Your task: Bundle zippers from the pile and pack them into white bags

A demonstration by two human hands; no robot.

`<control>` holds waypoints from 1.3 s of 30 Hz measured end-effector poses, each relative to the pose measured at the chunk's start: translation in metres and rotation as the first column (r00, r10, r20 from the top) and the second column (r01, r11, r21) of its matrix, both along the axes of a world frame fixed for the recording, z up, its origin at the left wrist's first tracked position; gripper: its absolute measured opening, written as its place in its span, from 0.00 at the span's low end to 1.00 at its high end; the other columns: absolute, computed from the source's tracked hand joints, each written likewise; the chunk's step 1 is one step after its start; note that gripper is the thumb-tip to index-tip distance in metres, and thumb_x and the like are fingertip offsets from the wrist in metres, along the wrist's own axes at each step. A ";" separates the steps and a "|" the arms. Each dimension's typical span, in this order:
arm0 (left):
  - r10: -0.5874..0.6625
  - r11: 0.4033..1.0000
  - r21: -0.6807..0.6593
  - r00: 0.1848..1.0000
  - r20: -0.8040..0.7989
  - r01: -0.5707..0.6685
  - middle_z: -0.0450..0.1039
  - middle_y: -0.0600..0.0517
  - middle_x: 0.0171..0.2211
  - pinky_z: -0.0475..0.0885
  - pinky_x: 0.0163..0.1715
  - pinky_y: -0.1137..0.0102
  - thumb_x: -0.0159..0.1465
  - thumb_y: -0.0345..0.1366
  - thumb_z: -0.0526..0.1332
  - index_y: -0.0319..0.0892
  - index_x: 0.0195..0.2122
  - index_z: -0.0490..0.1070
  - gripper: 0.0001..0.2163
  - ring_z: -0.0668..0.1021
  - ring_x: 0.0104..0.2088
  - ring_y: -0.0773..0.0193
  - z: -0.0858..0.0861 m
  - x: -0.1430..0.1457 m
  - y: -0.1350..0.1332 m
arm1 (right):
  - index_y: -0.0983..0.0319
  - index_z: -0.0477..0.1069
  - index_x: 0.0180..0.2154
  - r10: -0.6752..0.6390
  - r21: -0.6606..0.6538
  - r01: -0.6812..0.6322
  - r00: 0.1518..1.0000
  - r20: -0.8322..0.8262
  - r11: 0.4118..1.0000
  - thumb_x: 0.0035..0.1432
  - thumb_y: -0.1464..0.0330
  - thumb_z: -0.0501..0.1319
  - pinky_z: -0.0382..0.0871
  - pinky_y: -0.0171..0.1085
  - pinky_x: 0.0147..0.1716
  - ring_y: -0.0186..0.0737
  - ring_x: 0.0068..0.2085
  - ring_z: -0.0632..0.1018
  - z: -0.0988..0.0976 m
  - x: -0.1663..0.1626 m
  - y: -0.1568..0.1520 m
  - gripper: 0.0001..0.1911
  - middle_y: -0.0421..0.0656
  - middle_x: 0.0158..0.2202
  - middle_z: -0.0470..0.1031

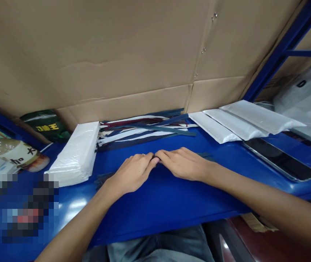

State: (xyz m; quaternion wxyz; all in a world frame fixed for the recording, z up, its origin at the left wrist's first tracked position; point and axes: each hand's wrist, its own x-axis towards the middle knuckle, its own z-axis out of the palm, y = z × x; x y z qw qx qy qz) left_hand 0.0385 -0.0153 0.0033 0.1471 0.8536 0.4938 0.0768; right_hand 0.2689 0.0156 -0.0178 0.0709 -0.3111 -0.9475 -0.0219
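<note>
My left hand (133,171) and my right hand (181,163) lie palm down on the blue table (172,207), fingertips meeting in a pinch at the middle. Between the fingertips there is something small and dark that I cannot make out. Dark strips show on the table by my left wrist (102,179) and beyond my right hand (206,155). Just behind the hands lies a pile of long zipper-like strips (144,130) in navy, white and maroon.
A stack of clear plastic bags (75,154) lies left of the hands. White padded packets (242,120) sit at the back right, a dark phone (281,160) beside them. A bottle (16,153) and a green packet (46,125) lie at the left. A cardboard wall (117,54) stands behind.
</note>
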 end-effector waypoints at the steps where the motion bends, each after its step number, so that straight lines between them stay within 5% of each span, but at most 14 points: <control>1: 0.006 1.000 -0.027 0.999 0.038 -0.005 0.79 0.47 0.36 0.70 0.38 0.63 0.79 0.52 0.43 0.44 0.42 0.73 0.24 0.81 0.36 0.56 0.001 -0.002 0.001 | 0.60 0.67 0.51 -0.002 0.000 0.002 1.000 -0.006 1.000 0.78 0.67 0.48 0.50 0.39 0.25 0.45 0.32 0.82 0.001 0.000 0.000 0.10 0.49 0.42 0.84; 7: 0.007 0.994 -0.106 0.950 0.312 0.027 0.74 0.52 0.31 0.69 0.36 0.67 0.79 0.51 0.47 0.43 0.37 0.73 0.23 0.74 0.31 0.63 0.025 -0.017 0.004 | 0.59 0.67 0.47 -0.035 -0.087 0.028 0.995 -0.090 0.996 0.78 0.56 0.51 0.52 0.37 0.26 0.43 0.28 0.79 0.003 0.008 0.014 0.14 0.44 0.33 0.81; 11: -0.019 0.996 -0.059 0.837 0.546 0.061 0.78 0.46 0.50 0.73 0.45 0.66 0.79 0.48 0.50 0.42 0.53 0.77 0.20 0.78 0.44 0.60 0.054 -0.018 0.000 | 0.59 0.67 0.45 0.028 -0.338 -0.158 0.933 -0.359 0.928 0.79 0.56 0.49 0.61 0.36 0.28 0.38 0.28 0.76 0.007 0.008 0.018 0.16 0.40 0.31 0.77; 14: 0.015 0.998 -0.051 0.694 0.720 0.032 0.80 0.45 0.52 0.74 0.51 0.64 0.78 0.51 0.52 0.43 0.55 0.79 0.22 0.79 0.50 0.56 0.074 -0.011 -0.001 | 0.60 0.69 0.41 0.009 -0.466 -0.332 0.821 -0.571 0.820 0.78 0.53 0.49 0.67 0.35 0.31 0.36 0.28 0.74 0.014 -0.003 0.018 0.21 0.39 0.29 0.75; 17: 0.079 0.996 -0.088 0.436 0.896 0.002 0.83 0.42 0.47 0.77 0.49 0.62 0.74 0.56 0.57 0.40 0.42 0.81 0.23 0.82 0.49 0.52 0.085 -0.002 0.004 | 0.61 0.72 0.37 -0.029 -0.429 -0.444 0.668 -0.744 0.786 0.78 0.52 0.49 0.72 0.38 0.43 0.39 0.36 0.78 0.019 -0.022 0.020 0.25 0.43 0.34 0.78; 20: 0.102 0.994 -0.106 0.160 0.982 0.016 0.83 0.41 0.46 0.80 0.50 0.60 0.72 0.57 0.60 0.40 0.30 0.73 0.24 0.83 0.52 0.50 0.084 0.002 0.014 | 0.61 0.75 0.38 -0.149 -0.436 -0.536 0.494 -0.856 0.723 0.75 0.50 0.54 0.71 0.43 0.54 0.44 0.48 0.79 0.017 -0.047 0.021 0.23 0.46 0.43 0.80; 24: 0.134 0.990 -0.136 -0.065 0.989 -0.028 0.83 0.44 0.47 0.81 0.52 0.60 0.71 0.57 0.62 0.41 0.27 0.67 0.25 0.84 0.52 0.52 0.067 -0.003 0.028 | 0.61 0.72 0.34 -0.463 -0.548 -0.723 0.349 -0.815 0.420 0.70 0.49 0.62 0.74 0.44 0.50 0.43 0.44 0.79 -0.001 -0.074 0.018 0.22 0.46 0.42 0.78; 26: 0.185 0.982 -0.189 -0.137 0.973 -0.019 0.82 0.46 0.44 0.82 0.49 0.62 0.70 0.57 0.63 0.42 0.27 0.63 0.25 0.85 0.48 0.55 0.057 -0.005 0.031 | 0.61 0.70 0.31 -0.548 -0.574 -0.747 0.341 -0.763 0.335 0.67 0.48 0.65 0.74 0.42 0.46 0.41 0.40 0.78 -0.010 -0.081 0.015 0.24 0.44 0.36 0.75; 35: 0.206 0.973 -0.230 -0.406 0.891 -0.010 0.74 0.52 0.33 0.74 0.26 0.76 0.71 0.56 0.62 0.44 0.29 0.57 0.24 0.74 0.26 0.72 0.048 0.019 0.026 | 0.60 0.62 0.31 -0.659 -0.622 -0.770 0.396 -0.639 0.141 0.62 0.45 0.67 0.75 0.40 0.34 0.41 0.30 0.79 -0.015 -0.087 -0.004 0.27 0.42 0.28 0.76; 39: 0.199 0.972 -0.235 -0.464 0.863 -0.020 0.69 0.54 0.29 0.66 0.19 0.80 0.74 0.52 0.59 0.43 0.30 0.58 0.22 0.69 0.22 0.75 0.042 0.020 0.032 | 0.57 0.56 0.34 -0.672 -0.612 -0.789 0.424 -0.607 0.056 0.66 0.46 0.64 0.62 0.31 0.19 0.29 0.18 0.61 -0.007 -0.085 -0.013 0.26 0.31 0.21 0.63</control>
